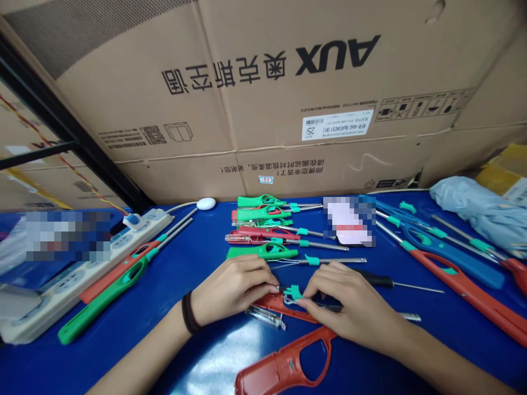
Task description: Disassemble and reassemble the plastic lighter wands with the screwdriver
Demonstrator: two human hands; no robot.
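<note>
1. Head view, hands. Both are low over the blue table (pixel 197 351), meeting at a small teal collar (pixel 293 292). My right hand (pixel 349 307) has thumb and forefinger closed in a pinch on that collar. My left hand (pixel 234 288) is curled shut just left of the collar, fingertips pressing the end of the red lighter body (pixel 274 302) that runs under it.
2. Same view, nearby things. A loose red shell (pixel 284 365) lies below the collar, nearer me. A clear fuel tube (pixel 265 316) sits just left and below. A black-handled screwdriver (pixel 379 281) lies right of the collar, partly behind my right hand.
3. Same view, farther off. Beyond the collar, a pile of long lighters (pixel 263 216) in green and red. Far left of it, a white power strip (pixel 82 274). Behind everything, a big cardboard box (pixel 288 82).
4. Handling, my judgement. The collar looks light, hard plastic, smooth enough to slip. It is best pinched on its flat sides, not its thin lip. The red body seems stiff but thin-walled, so I would grip it near the collar end, gently.
</note>
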